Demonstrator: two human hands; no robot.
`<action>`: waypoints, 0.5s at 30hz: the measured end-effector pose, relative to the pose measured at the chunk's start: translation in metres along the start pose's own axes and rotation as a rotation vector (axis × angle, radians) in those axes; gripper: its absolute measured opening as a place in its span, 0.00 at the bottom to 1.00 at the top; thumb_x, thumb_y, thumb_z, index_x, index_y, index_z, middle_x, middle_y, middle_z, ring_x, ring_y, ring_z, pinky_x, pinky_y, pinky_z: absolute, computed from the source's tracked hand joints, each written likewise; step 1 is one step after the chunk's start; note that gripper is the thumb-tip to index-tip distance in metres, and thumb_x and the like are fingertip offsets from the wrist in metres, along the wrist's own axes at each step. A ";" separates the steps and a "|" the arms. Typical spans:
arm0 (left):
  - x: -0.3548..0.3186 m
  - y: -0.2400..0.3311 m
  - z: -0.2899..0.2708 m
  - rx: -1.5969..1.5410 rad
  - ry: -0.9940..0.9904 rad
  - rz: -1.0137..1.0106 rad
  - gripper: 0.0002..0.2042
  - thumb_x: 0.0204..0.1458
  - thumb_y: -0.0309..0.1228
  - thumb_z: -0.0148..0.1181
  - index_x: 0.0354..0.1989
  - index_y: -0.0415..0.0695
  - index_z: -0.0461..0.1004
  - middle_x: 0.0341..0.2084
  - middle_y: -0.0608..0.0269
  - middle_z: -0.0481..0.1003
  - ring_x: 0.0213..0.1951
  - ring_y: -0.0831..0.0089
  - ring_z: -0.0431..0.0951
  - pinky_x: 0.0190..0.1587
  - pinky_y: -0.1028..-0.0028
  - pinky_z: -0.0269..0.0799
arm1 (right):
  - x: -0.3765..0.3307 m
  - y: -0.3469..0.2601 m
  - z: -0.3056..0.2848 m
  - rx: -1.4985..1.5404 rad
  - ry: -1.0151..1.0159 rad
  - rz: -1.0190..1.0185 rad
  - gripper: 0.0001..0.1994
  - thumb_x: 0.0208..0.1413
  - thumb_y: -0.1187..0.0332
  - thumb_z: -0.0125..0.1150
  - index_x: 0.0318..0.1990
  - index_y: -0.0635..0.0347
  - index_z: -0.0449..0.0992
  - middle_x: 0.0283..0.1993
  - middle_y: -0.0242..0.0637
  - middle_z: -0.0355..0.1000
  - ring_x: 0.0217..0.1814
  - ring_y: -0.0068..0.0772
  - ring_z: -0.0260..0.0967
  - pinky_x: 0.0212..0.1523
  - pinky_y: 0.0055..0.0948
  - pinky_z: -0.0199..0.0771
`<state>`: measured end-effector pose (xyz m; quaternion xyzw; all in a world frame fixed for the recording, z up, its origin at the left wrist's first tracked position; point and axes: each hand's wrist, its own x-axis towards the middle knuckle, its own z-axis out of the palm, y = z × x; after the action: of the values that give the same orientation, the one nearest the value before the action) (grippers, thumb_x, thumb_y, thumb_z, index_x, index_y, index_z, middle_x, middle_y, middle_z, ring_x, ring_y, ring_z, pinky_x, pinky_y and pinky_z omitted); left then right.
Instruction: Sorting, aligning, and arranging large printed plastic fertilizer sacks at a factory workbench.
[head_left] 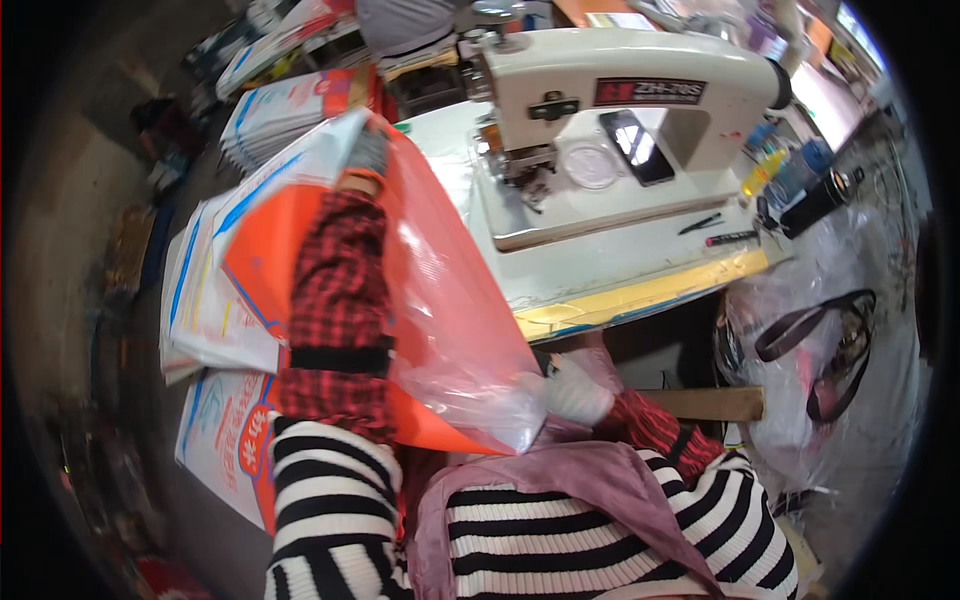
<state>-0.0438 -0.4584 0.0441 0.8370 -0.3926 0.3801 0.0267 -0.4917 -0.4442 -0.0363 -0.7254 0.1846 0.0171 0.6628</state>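
A large printed sack, orange and white with a glossy clear film over it, is spread across my lap and the front of the sewing table. My left arm, in a red and black checked sleeve, reaches over the sack. My left hand, in a grey glove, is at the sack's far end; its fingers are blurred and partly covered. At the sack's near right corner is my right hand in a whitish glove, its fingers closed at the film's edge. The white sewing machine stands just beyond, its needle area to the right of my left hand.
Stacked printed sacks lie to the left, with another pile behind. On the machine bed are a phone and a clear round lid. A marker and a black bottle are at the right. A strap hangs over plastic film.
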 end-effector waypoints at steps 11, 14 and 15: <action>-0.051 0.194 -0.049 -0.505 -0.493 -0.411 0.14 0.46 0.42 0.50 0.27 0.49 0.79 0.24 0.56 0.77 0.29 0.59 0.78 0.30 0.64 0.72 | -0.140 0.081 -0.036 -0.820 0.269 0.212 0.11 0.49 0.63 0.51 0.37 0.57 0.72 0.28 0.48 0.69 0.30 0.50 0.68 0.31 0.46 0.66; -0.049 0.139 -0.014 -0.171 -0.663 -0.359 0.12 0.49 0.38 0.50 0.31 0.48 0.79 0.28 0.55 0.77 0.32 0.58 0.78 0.34 0.64 0.73 | -0.125 0.064 -0.041 -0.996 0.012 0.091 0.14 0.50 0.60 0.51 0.41 0.57 0.72 0.30 0.48 0.69 0.32 0.49 0.68 0.33 0.45 0.65; -0.033 0.162 -0.017 -0.075 -0.771 -0.195 0.12 0.48 0.34 0.49 0.32 0.47 0.79 0.29 0.55 0.78 0.34 0.58 0.79 0.35 0.63 0.73 | -0.132 0.049 -0.051 -1.064 -0.037 0.129 0.15 0.51 0.59 0.50 0.42 0.56 0.72 0.30 0.48 0.69 0.32 0.49 0.68 0.34 0.45 0.65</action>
<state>-0.1775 -0.5431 -0.0067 0.9502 -0.3060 0.0192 -0.0561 -0.6399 -0.4636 -0.0419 -0.9480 0.1829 0.1615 0.2043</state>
